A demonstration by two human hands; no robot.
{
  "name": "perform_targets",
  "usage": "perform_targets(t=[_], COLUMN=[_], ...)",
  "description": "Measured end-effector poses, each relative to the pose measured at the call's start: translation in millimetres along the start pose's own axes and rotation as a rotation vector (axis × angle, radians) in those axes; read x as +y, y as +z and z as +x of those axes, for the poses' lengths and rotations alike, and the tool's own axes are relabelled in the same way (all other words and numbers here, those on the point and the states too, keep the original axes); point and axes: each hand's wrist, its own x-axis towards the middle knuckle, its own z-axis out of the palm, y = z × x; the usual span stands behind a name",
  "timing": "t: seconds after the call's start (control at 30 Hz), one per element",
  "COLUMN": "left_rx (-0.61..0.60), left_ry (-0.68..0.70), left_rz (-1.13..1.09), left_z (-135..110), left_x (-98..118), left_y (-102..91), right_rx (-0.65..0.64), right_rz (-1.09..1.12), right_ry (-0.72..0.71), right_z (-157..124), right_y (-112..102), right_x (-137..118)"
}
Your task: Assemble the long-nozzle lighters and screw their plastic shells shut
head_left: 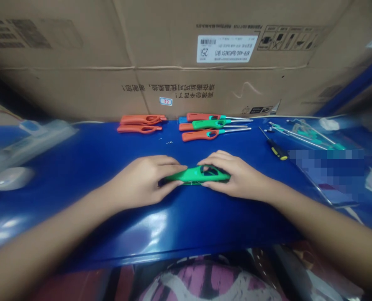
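Note:
Between my two hands is a green lighter casing (190, 174), a long-handled kind with an oval trigger opening and no metal tube showing on it. My left hand (148, 177) pinches its left end between thumb and fingers. At the other end, beside the trigger opening, my right hand (231, 172) grips it the same way. Both ends are partly covered by my fingers. Just beyond my hands lie several lighters with metal tubes, among them a green lighter (204, 124) and an orange lighter (198, 135). Orange lighter casings (142, 120) without tubes lie to their left.
The blue table (107, 225) ends near my body. A cardboard wall (94, 90) closes off the back. On the right are a black-and-yellow screwdriver (277, 149) and a bag of metal tubes (317, 136). A white rounded object (11, 177) stands at the left.

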Motion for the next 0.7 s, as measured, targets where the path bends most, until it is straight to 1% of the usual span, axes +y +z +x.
perform_targets(t=[0.1, 0.23, 0.4, 0.7], left_rx=[-0.037, -0.040, -0.061, -0.082], left_ry=[-0.004, 0.011, 0.008, -0.017], left_rz=[-0.011, 0.048, 0.064, 0.069], left_z=[0.8, 1.7, 0.7, 0.5], left_x=[0.7, 0.5, -1.8, -1.7], left_y=[1.5, 2.8, 3.3, 5.7], right_rx=[-0.037, -0.069, -0.123, -0.126], right_rz=[-0.024, -0.081, -0.097, -0.089], right_ry=[-0.015, 0.014, 0.037, 0.068], right_z=[0.2, 0.2, 0.1, -0.2], right_y=[1.3, 3.8, 6.2, 6.8], right_x=[0.4, 1.8, 2.1, 1.6])
